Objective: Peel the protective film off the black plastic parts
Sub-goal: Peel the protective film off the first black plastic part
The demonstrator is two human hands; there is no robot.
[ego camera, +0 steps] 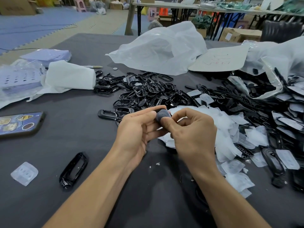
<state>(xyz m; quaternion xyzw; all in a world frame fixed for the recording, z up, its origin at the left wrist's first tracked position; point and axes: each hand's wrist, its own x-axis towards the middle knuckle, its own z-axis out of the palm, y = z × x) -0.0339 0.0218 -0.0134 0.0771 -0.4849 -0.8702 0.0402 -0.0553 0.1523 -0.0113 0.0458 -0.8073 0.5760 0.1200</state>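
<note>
Two hands pinch one film-covered black part [162, 115] at the centre of the frame, above a dark table [92, 145].

Nearest, in the lower left, a loose black frame [74, 170] and a clear film scrap [24, 173] lie apart on the table. The left hand [136, 129] curls its fingers round the part's left side with the forefinger over the top. The right hand [192, 135] has its thumb pressed on the front and its fingers bent behind, so much of the part is hidden. What shows of it looks dull grey under the film. A phone [19, 123] lies at the left edge. A heap of peeled films [227, 137] spreads just right of the hands. Beyond them lies a pile of glossy black frames [148, 91], with filmed parts [287, 122] at the right. Farther back sits a crumpled white bag [161, 48].
</note>
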